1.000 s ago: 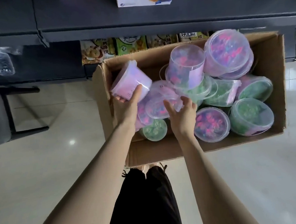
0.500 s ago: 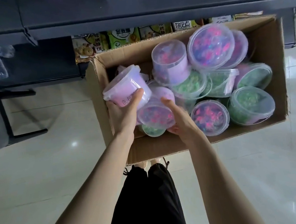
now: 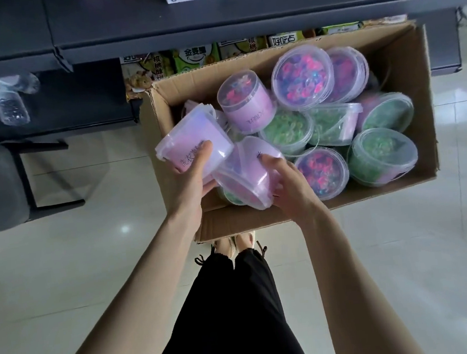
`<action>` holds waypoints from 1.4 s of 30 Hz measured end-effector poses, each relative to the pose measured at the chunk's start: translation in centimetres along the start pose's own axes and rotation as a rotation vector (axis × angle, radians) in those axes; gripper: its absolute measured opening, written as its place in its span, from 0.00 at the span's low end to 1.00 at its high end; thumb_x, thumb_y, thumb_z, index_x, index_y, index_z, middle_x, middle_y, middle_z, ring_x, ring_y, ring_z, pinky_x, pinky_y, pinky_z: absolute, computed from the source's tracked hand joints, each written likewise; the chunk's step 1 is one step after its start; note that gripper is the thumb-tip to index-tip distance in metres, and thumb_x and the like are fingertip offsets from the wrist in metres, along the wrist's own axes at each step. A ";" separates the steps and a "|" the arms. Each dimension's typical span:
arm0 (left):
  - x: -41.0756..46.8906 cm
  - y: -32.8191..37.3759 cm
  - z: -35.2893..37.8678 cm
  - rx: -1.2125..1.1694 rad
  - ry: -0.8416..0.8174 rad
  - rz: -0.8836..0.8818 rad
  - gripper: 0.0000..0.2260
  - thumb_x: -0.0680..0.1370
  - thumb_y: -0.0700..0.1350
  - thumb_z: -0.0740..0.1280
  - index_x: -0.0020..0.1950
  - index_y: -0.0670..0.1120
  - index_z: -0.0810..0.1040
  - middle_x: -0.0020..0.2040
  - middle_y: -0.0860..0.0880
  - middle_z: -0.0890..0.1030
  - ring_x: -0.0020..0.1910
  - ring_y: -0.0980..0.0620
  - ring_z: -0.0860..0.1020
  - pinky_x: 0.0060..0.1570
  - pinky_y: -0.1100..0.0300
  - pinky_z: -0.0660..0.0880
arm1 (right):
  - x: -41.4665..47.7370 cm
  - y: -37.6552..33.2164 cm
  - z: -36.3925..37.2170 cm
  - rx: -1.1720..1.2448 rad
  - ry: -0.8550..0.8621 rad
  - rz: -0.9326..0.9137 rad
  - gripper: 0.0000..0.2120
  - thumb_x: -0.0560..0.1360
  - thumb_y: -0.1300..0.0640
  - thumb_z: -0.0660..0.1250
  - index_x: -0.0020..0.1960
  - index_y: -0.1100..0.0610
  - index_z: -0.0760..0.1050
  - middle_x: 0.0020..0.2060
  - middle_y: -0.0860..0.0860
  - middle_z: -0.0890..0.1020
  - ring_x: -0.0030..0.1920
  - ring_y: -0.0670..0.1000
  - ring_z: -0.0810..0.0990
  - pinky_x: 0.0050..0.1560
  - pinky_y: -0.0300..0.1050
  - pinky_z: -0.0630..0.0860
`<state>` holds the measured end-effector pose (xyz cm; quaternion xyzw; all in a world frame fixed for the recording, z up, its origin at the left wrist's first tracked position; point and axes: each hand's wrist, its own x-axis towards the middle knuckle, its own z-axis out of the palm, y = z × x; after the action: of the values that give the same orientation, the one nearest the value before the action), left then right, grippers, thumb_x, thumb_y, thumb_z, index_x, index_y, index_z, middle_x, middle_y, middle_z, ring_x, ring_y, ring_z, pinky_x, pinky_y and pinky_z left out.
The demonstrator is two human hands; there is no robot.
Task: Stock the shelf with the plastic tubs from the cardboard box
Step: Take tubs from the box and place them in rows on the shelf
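Pickup step: left hand grips left tub, right hand grips near tub over box — next, lift both to far shelf.

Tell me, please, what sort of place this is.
Probably a small shop: dark metal shelves carry printed snack boxes, and an open brown cardboard box holds lidded clear plastic tubs.

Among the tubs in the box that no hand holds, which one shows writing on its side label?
The pink-filled tub at the back left of the cardboard box: its purple label faces the camera, while the others show mainly their lids.
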<state>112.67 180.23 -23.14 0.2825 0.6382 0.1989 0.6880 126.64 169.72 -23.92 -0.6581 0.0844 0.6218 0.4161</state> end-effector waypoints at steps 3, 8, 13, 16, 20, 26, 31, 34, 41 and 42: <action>-3.2 1.1 -0.2 -0.016 0.011 0.068 0.33 0.65 0.50 0.76 0.67 0.47 0.68 0.60 0.46 0.77 0.56 0.49 0.80 0.47 0.46 0.80 | -3.6 -0.4 -1.5 0.034 0.033 -0.048 0.26 0.58 0.42 0.73 0.52 0.55 0.80 0.42 0.52 0.82 0.44 0.52 0.82 0.39 0.42 0.79; -9.8 3.4 0.6 0.083 0.036 0.265 0.30 0.65 0.51 0.75 0.64 0.46 0.70 0.55 0.48 0.80 0.53 0.54 0.80 0.49 0.55 0.79 | -9.8 -2.5 -4.0 0.221 0.066 -0.203 0.17 0.61 0.47 0.74 0.46 0.53 0.83 0.35 0.48 0.82 0.40 0.48 0.82 0.38 0.42 0.78; -17.1 4.8 4.5 0.167 -0.028 0.345 0.33 0.61 0.58 0.75 0.63 0.50 0.70 0.56 0.50 0.79 0.54 0.53 0.79 0.54 0.49 0.77 | -16.5 -6.2 -7.2 0.265 -0.013 -0.341 0.28 0.64 0.50 0.72 0.61 0.59 0.75 0.50 0.55 0.80 0.51 0.54 0.81 0.50 0.52 0.78; -22.2 4.6 8.0 0.164 -0.018 0.419 0.32 0.64 0.56 0.74 0.64 0.47 0.69 0.56 0.50 0.78 0.54 0.55 0.78 0.49 0.62 0.78 | -20.5 -7.5 -10.6 0.286 -0.094 -0.430 0.24 0.65 0.51 0.72 0.58 0.58 0.78 0.51 0.56 0.80 0.53 0.55 0.80 0.52 0.51 0.77; -28.7 2.2 13.0 0.191 0.031 0.524 0.30 0.66 0.57 0.73 0.64 0.46 0.71 0.57 0.49 0.79 0.55 0.55 0.77 0.51 0.64 0.75 | -25.8 -7.5 -16.9 0.259 -0.136 -0.552 0.13 0.69 0.48 0.69 0.51 0.50 0.83 0.47 0.51 0.84 0.49 0.50 0.83 0.45 0.43 0.79; -37.1 1.0 21.8 0.249 0.113 0.579 0.37 0.63 0.65 0.70 0.63 0.44 0.69 0.54 0.52 0.77 0.51 0.51 0.75 0.49 0.57 0.68 | -32.9 -10.6 -26.4 0.300 -0.087 -0.606 0.36 0.61 0.47 0.74 0.66 0.50 0.66 0.58 0.54 0.77 0.52 0.53 0.81 0.42 0.46 0.80; -40.2 7.4 28.3 0.204 0.029 0.719 0.39 0.63 0.64 0.73 0.64 0.48 0.58 0.58 0.51 0.71 0.51 0.51 0.72 0.42 0.66 0.66 | -36.6 -18.7 -30.4 0.279 -0.199 -0.763 0.37 0.59 0.48 0.74 0.65 0.45 0.64 0.58 0.53 0.75 0.51 0.54 0.82 0.44 0.51 0.80; -41.2 12.1 32.1 0.166 -0.036 0.818 0.48 0.64 0.63 0.73 0.73 0.52 0.49 0.55 0.58 0.68 0.52 0.55 0.70 0.50 0.62 0.64 | -37.9 -24.6 -31.8 0.317 -0.226 -0.823 0.33 0.59 0.47 0.75 0.60 0.48 0.67 0.56 0.54 0.75 0.48 0.54 0.83 0.43 0.50 0.81; -40.7 22.5 40.2 0.062 -0.129 1.041 0.41 0.60 0.61 0.73 0.67 0.53 0.59 0.50 0.60 0.75 0.42 0.69 0.76 0.40 0.68 0.68 | -39.6 -38.2 -33.7 0.244 -0.226 -1.041 0.38 0.57 0.44 0.75 0.61 0.56 0.65 0.52 0.55 0.78 0.44 0.50 0.84 0.44 0.47 0.80; -40.6 23.9 41.4 0.049 -0.127 1.051 0.39 0.60 0.62 0.73 0.65 0.53 0.59 0.49 0.60 0.75 0.41 0.70 0.76 0.39 0.69 0.68 | -40.0 -40.0 -33.8 0.233 -0.209 -1.052 0.39 0.56 0.43 0.75 0.61 0.57 0.65 0.51 0.55 0.78 0.44 0.51 0.83 0.46 0.49 0.79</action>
<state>151.39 167.10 24.34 0.5917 0.3721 0.4844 0.5261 168.63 157.00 25.26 -0.4959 -0.2296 0.3784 0.7471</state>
